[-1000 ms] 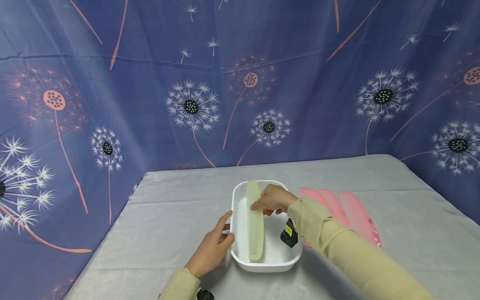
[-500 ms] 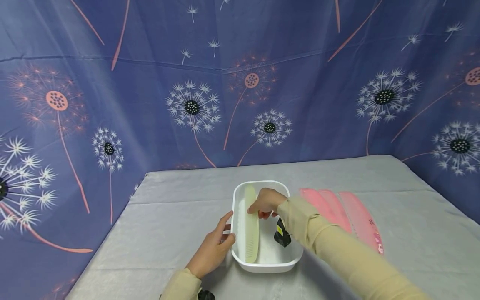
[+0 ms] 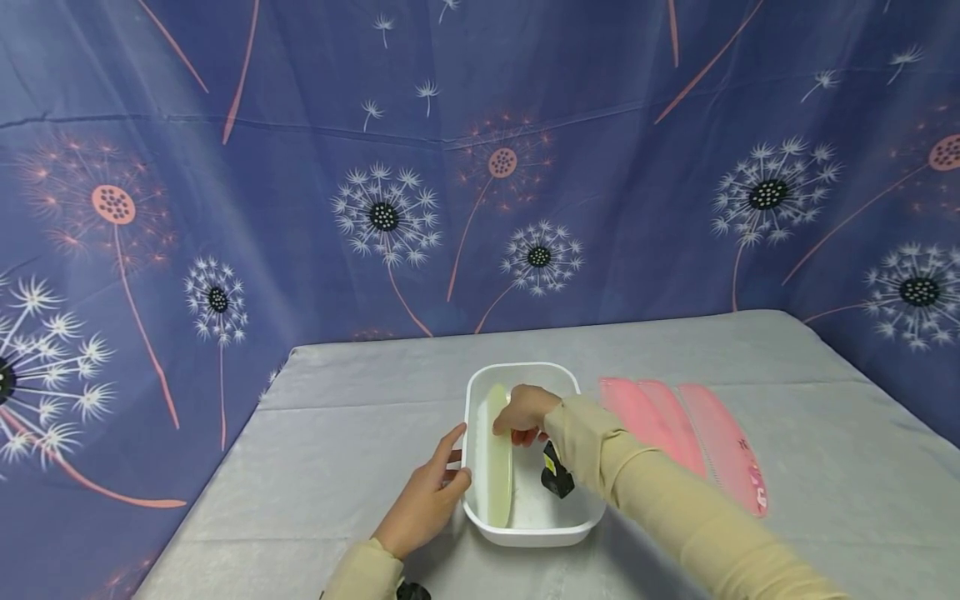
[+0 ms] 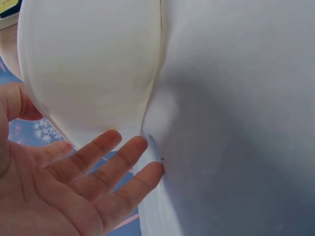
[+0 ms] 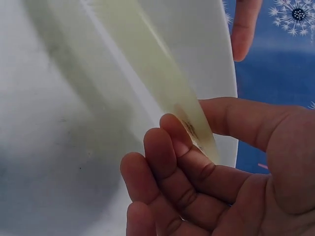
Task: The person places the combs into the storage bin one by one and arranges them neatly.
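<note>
A white plastic basin stands on the cloth-covered table. Inside it, near the left wall, is a long pale yellow-green comb on edge, running front to back. My right hand reaches into the basin and pinches the comb between thumb and fingers, as the right wrist view shows with the comb. My left hand touches the outside of the basin's left wall and rim, fingers spread and fairly straight. The left wrist view has those fingers against the basin wall.
Flat pink pieces with a pale ridged line between them and printed marks lie right of the basin, partly behind my right sleeve. A grey cloth covers the table. Behind hangs a blue dandelion-print curtain.
My right hand has moved the comb left and down into the basin, and the comb's face has tilted more upright. The left hand and basin stay nearly in place.
</note>
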{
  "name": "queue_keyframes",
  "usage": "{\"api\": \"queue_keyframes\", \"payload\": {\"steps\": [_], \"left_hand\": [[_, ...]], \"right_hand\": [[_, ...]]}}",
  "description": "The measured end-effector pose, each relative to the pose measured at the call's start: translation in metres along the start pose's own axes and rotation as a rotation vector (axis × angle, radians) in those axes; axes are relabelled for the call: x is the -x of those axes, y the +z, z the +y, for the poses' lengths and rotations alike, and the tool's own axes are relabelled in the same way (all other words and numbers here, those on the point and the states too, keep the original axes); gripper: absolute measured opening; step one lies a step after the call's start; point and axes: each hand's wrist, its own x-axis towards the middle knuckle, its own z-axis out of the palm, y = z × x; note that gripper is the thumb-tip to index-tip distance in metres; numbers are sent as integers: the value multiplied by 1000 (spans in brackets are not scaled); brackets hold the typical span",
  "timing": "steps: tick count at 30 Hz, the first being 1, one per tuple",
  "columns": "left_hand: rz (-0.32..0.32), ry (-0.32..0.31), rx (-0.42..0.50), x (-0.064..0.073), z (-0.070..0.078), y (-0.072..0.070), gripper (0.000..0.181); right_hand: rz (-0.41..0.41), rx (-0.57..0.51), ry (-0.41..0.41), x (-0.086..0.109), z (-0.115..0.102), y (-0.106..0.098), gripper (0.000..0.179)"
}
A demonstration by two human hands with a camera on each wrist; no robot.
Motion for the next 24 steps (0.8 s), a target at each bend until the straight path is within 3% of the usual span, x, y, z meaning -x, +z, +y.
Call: {"api": "queue_keyframes", "payload": {"steps": [13,24], "left_hand": [[-12,-20,9,-1,1,0,64],[-2,-7,-2,0,1,0,64]], "right_hand": [[-36,-37,15,-2,2,2,15],[32,77,-9,3,-3,4,16]]}}
